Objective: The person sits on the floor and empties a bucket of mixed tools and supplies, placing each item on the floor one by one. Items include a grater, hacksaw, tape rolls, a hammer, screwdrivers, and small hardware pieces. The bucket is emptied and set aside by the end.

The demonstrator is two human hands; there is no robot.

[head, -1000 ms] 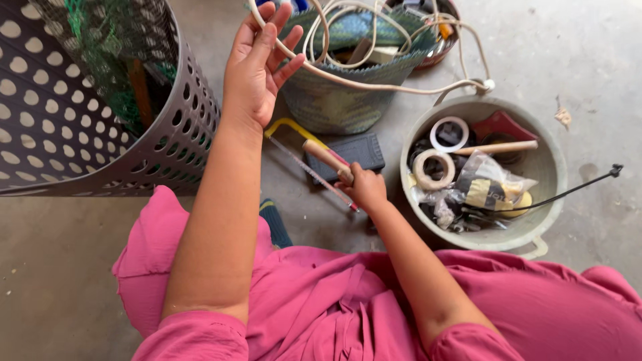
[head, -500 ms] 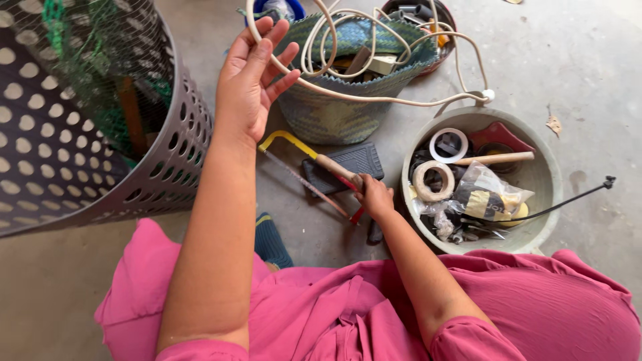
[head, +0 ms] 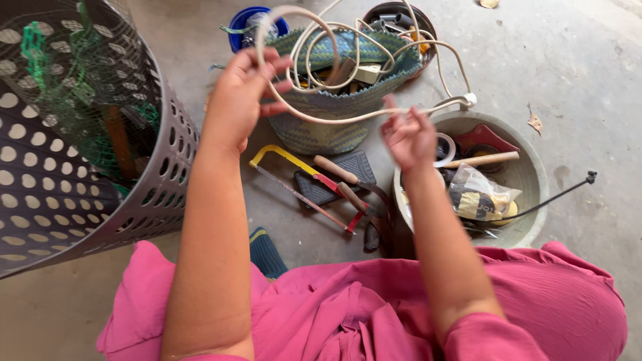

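While the left hand is raised with its fingers curled around loops of a cream-white electrical cord, the right hand is lifted beside it, fingers bent and touching the straight run of the same cord; I cannot tell if this hand really grips it or only guides it. The two hands are apart, with the cord stretched between them. Most of the cord lies in loose coils on top of a woven green basket, and one end with a white plug piece hangs over the rim of a round grey basin full of tape rolls, a plastic bag and small tools.

On the concrete floor, below the hands, a hacksaw with yellow frame rests untouched, next to a wooden-handled tool and a dark flat pad. A perforated grey laundry basket with green netting stands at the left.

As I judge it, the step in hand is the gathering of the cord into loops. The next turn would call for the right hand to feed slack without tangling in the coils.
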